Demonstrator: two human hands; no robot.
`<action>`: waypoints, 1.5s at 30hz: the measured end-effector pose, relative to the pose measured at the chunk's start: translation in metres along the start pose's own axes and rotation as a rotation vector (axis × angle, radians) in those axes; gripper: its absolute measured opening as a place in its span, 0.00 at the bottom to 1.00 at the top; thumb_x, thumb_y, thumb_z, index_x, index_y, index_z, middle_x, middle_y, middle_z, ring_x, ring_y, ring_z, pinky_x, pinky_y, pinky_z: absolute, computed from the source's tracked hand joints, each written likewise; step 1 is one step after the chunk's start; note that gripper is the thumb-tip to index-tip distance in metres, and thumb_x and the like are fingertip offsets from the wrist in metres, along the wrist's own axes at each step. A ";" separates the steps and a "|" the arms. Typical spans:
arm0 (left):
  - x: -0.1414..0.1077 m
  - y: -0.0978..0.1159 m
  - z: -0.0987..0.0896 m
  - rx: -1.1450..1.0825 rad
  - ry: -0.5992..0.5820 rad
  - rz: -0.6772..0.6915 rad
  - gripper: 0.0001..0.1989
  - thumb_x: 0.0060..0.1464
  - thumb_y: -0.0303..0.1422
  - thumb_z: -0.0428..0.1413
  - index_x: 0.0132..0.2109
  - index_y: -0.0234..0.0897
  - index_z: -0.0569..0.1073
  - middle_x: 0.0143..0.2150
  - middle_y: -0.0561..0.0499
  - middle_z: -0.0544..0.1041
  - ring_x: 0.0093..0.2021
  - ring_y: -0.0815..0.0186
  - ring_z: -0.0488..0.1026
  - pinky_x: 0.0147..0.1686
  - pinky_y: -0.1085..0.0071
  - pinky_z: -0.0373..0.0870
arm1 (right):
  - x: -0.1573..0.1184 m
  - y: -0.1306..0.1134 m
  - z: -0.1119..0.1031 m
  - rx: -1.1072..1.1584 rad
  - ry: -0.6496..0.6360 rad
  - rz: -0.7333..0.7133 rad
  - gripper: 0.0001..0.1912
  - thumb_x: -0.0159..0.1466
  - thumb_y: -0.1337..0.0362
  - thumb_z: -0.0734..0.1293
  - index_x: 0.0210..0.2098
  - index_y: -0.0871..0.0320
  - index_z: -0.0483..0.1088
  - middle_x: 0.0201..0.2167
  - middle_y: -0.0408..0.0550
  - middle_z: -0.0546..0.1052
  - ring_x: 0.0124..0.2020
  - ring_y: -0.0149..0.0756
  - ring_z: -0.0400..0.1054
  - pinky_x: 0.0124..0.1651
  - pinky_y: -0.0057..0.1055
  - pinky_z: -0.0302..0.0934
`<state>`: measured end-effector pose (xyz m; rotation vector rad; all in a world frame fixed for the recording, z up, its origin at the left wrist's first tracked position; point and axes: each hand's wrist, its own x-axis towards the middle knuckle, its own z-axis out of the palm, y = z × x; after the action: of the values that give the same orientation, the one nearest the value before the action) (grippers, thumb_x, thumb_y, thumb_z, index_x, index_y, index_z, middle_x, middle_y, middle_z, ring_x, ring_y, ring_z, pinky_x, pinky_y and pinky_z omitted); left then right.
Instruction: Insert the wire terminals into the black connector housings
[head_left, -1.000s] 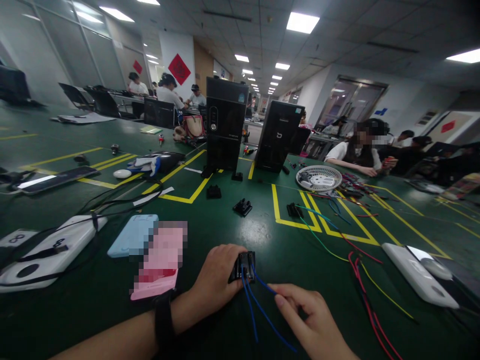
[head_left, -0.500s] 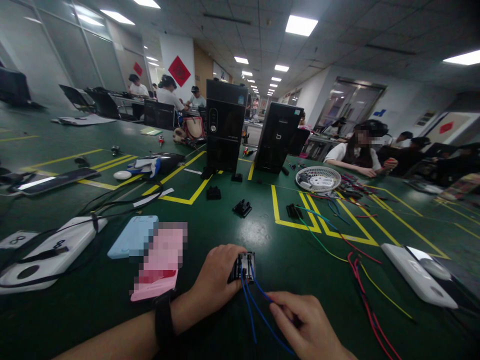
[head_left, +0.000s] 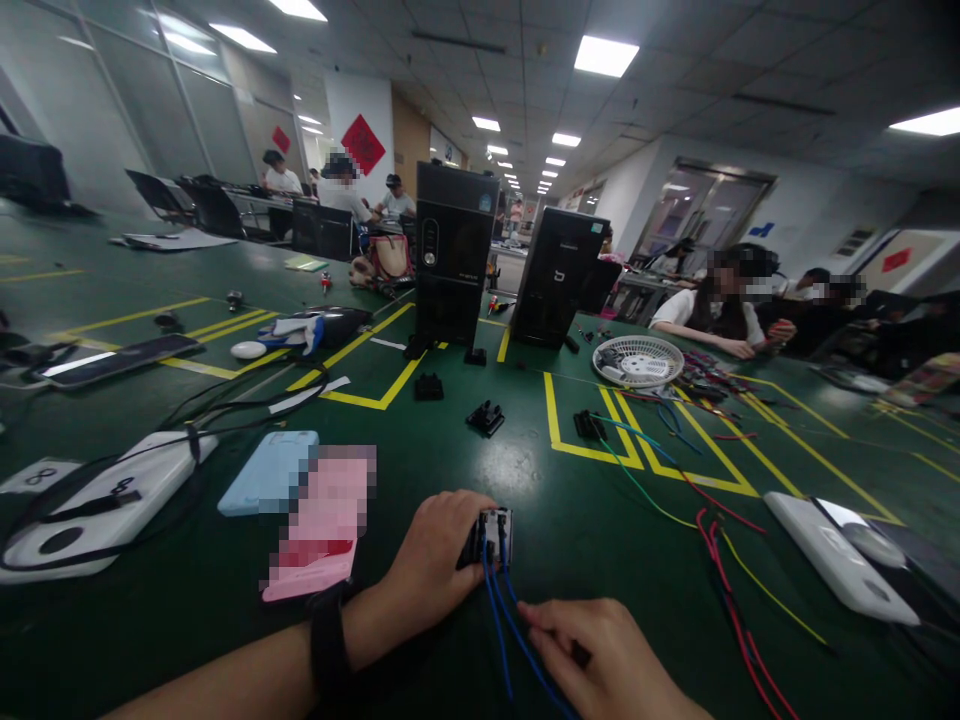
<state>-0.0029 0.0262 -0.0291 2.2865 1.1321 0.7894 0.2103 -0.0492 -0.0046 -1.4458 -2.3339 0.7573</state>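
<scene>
My left hand (head_left: 431, 565) grips a small black connector housing (head_left: 491, 537) at the near edge of the view, with a watch strap (head_left: 328, 625) on that wrist. Several blue wires (head_left: 501, 625) run down from the housing towards me. My right hand (head_left: 600, 660) lies just below and to the right, its fingertips pinching a blue wire close to the housing. The wire's end is hidden inside those fingers. Both hands rest low over the green bench mat (head_left: 540, 470).
To the left lie a blue flat case (head_left: 268, 472), a blurred pink item (head_left: 322, 520) and a white pouch (head_left: 97, 510). Loose red and yellow wires (head_left: 739, 620) and a white power bank (head_left: 838, 560) lie right. Black housings (head_left: 485, 418) and computer towers (head_left: 455, 250) stand farther off.
My right hand has moved left and closer to the housing, drawing its fingertips along the blue wire. The housing has turned slightly, and the view has shifted a little.
</scene>
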 end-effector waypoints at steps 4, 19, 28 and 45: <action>0.000 0.002 0.000 0.004 -0.003 -0.011 0.21 0.48 0.29 0.61 0.50 0.42 0.66 0.48 0.49 0.72 0.48 0.56 0.67 0.49 0.56 0.61 | -0.001 0.001 0.000 -0.033 -0.001 0.000 0.13 0.65 0.63 0.61 0.45 0.54 0.75 0.21 0.41 0.74 0.21 0.29 0.66 0.25 0.25 0.54; 0.000 -0.002 0.003 0.011 0.009 -0.014 0.20 0.51 0.32 0.61 0.50 0.41 0.66 0.48 0.50 0.72 0.48 0.57 0.67 0.49 0.59 0.60 | -0.002 0.010 0.005 -0.029 0.285 -0.124 0.11 0.64 0.67 0.62 0.38 0.56 0.77 0.18 0.40 0.73 0.18 0.27 0.66 0.23 0.23 0.55; 0.001 -0.004 0.003 0.022 0.005 -0.027 0.20 0.50 0.31 0.61 0.50 0.41 0.66 0.48 0.50 0.72 0.48 0.57 0.67 0.49 0.59 0.60 | -0.005 0.013 0.008 -0.011 0.253 -0.063 0.11 0.66 0.64 0.61 0.40 0.55 0.75 0.16 0.37 0.66 0.18 0.27 0.63 0.24 0.23 0.53; 0.001 -0.003 0.003 0.022 -0.002 -0.034 0.20 0.50 0.30 0.60 0.50 0.41 0.66 0.48 0.49 0.72 0.48 0.57 0.67 0.49 0.59 0.60 | -0.003 0.013 0.009 -0.084 0.137 0.004 0.10 0.64 0.64 0.62 0.43 0.53 0.73 0.18 0.36 0.70 0.18 0.28 0.64 0.24 0.24 0.52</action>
<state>-0.0014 0.0281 -0.0328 2.2794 1.1809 0.7650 0.2163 -0.0500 -0.0195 -1.4880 -2.2833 0.5490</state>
